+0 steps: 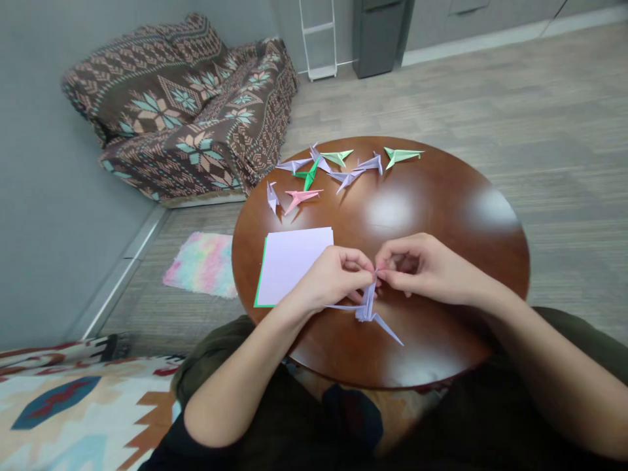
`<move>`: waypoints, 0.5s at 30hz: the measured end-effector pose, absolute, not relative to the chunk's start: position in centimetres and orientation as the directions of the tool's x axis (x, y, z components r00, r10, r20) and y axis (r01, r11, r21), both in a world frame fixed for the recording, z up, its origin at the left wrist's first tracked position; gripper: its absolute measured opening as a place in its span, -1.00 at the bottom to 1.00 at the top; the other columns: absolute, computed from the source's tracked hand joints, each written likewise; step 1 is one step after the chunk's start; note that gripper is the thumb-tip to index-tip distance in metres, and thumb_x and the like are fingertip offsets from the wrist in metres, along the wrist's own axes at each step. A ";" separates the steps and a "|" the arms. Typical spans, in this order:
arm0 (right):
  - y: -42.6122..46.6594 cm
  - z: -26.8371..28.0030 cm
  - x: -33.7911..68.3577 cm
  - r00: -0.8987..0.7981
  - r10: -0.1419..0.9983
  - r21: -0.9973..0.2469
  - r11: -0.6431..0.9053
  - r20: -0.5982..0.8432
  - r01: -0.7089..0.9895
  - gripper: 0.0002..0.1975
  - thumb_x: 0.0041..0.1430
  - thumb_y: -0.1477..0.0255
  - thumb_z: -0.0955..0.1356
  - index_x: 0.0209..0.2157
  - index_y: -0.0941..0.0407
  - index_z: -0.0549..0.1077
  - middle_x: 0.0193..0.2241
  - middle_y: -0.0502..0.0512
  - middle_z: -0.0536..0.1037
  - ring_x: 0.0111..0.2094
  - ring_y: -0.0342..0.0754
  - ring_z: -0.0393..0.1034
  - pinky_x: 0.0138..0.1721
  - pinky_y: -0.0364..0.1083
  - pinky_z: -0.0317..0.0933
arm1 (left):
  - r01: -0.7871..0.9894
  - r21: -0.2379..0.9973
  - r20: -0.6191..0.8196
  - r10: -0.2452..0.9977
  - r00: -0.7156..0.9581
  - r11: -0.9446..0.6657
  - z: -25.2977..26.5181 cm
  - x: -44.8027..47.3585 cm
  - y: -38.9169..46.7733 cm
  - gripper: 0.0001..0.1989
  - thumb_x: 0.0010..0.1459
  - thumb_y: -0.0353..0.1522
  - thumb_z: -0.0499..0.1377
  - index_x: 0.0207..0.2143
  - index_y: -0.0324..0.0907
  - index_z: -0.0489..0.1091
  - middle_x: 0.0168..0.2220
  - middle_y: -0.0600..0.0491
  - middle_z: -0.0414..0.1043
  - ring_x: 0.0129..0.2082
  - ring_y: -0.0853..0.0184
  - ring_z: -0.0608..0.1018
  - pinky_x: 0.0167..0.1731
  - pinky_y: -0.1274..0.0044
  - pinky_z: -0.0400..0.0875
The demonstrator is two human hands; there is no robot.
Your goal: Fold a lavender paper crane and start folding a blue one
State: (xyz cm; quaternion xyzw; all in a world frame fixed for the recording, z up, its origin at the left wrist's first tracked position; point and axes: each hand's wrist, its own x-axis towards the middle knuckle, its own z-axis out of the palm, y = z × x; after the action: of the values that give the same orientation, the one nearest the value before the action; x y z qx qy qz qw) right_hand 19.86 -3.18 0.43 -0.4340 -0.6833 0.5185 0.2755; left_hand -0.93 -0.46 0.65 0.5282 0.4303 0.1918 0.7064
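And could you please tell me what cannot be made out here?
All in the head view:
Folded purple paper: pinched end, partly covered by left hand and right hand.
Paper stack: near right corner, behind left hand and forearm; sheet count, edges too small.
White rack: top, cut off by upper edge.

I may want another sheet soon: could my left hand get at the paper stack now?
Probably yes: the paper stack lies just beside your left hand, mostly uncovered, though that hand would first need to release the folded lilac paper.
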 end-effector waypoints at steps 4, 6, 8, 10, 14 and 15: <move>-3.2 0.1 19.9 -0.494 0.868 -0.927 0.138 -0.057 0.349 -0.91 0.20 0.47 0.40 -0.40 0.15 0.50 -0.58 -0.04 0.50 -0.58 -0.20 0.28 -0.55 -0.21 0.14 | 0.233 0.913 -0.409 0.731 0.546 0.336 0.6 -0.9 -0.7 -0.95 -0.10 -0.50 0.24 -0.48 -0.26 0.47 -0.56 0.04 0.55 -0.62 0.42 0.58 -0.62 0.67 0.49; -3.2 0.0 19.8 -0.515 0.856 -0.921 0.164 -0.046 0.354 -0.89 0.19 0.48 0.39 -0.44 0.14 0.46 -0.61 -0.08 0.43 -0.59 -0.22 0.20 -0.57 -0.22 0.06 | 0.256 0.911 -0.412 0.718 0.561 0.323 0.5 -0.9 -0.7 -0.94 -0.11 -0.50 0.23 -0.48 -0.26 0.47 -0.56 0.05 0.55 -0.62 0.42 0.57 -0.62 0.66 0.49; -3.2 0.0 19.8 -0.534 0.845 -0.917 0.180 -0.041 0.355 -0.88 0.17 0.50 0.39 -0.46 0.14 0.44 -0.62 -0.10 0.38 -0.59 -0.23 0.16 -0.57 -0.22 0.02 | 0.279 0.911 -0.412 0.704 0.579 0.303 0.6 -0.9 -0.7 -0.94 -0.11 -0.49 0.23 -0.48 -0.25 0.47 -0.56 0.05 0.54 -0.62 0.42 0.56 -0.62 0.66 0.48; -3.1 0.1 19.8 -0.541 0.841 -0.916 0.192 -0.032 0.353 -0.89 0.15 0.51 0.38 -0.46 0.14 0.44 -0.62 -0.10 0.38 -0.59 -0.23 0.15 -0.57 -0.22 0.01 | 0.297 0.910 -0.413 0.698 0.585 0.290 0.7 -1.0 -0.8 -0.95 -0.11 -0.47 0.23 -0.48 -0.25 0.46 -0.56 0.05 0.54 -0.62 0.41 0.56 -0.62 0.65 0.47; -3.1 0.4 19.9 -0.460 0.888 -0.916 0.201 0.021 0.347 -0.92 0.14 0.53 0.37 -0.45 0.14 0.46 -0.61 -0.09 0.42 -0.60 -0.22 0.22 -0.56 -0.22 0.07 | 0.313 0.904 -0.423 0.706 0.568 0.291 0.7 -0.9 -0.8 -0.93 -0.11 -0.45 0.24 -0.47 -0.25 0.47 -0.54 0.04 0.55 -0.60 0.40 0.56 -0.62 0.64 0.47; -3.1 0.5 20.0 -0.432 0.901 -0.917 0.199 0.033 0.345 -0.92 0.13 0.54 0.37 -0.44 0.14 0.47 -0.60 -0.08 0.43 -0.60 -0.22 0.25 -0.56 -0.21 0.10 | 0.307 0.906 -0.419 0.710 0.565 0.291 0.7 -0.9 -0.8 -0.93 -0.11 -0.45 0.24 -0.46 -0.25 0.48 -0.53 0.04 0.55 -0.60 0.41 0.56 -0.62 0.64 0.48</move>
State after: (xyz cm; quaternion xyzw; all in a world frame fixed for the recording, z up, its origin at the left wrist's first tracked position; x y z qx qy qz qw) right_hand 20.00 -3.05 0.48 -0.4374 -0.7120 0.4573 0.3042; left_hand -0.89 -0.80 0.67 0.5762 0.4414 0.1503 0.6712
